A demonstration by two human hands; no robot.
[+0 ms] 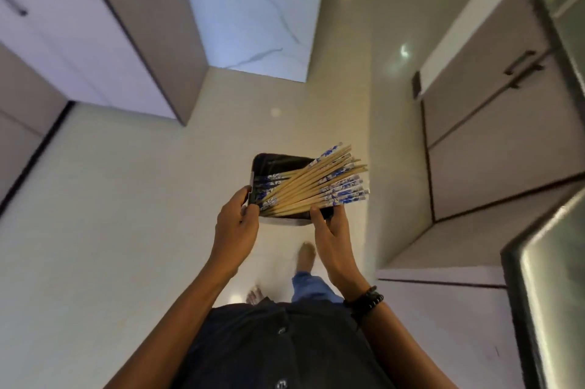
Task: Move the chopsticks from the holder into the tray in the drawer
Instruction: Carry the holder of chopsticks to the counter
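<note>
- holder (278, 163): dark rectangular container, carried in the air over the pale floor (126, 198), in front of the person's torso
- chopsticks (313, 182): wooden with blue-white ends, piled across the holder, sticking out past its right edge
- left hand (235, 224): fingers curled on the holder's left edge
- right hand (332, 230): gripping the near right corner, fingertips touching the chopsticks
- cabinets (474, 135) right, frame blurred

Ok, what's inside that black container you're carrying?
A loose bundle of wooden chopsticks with blue-patterned ends, overhanging the black container's right rim. Whatever lies beneath them is covered.
</note>
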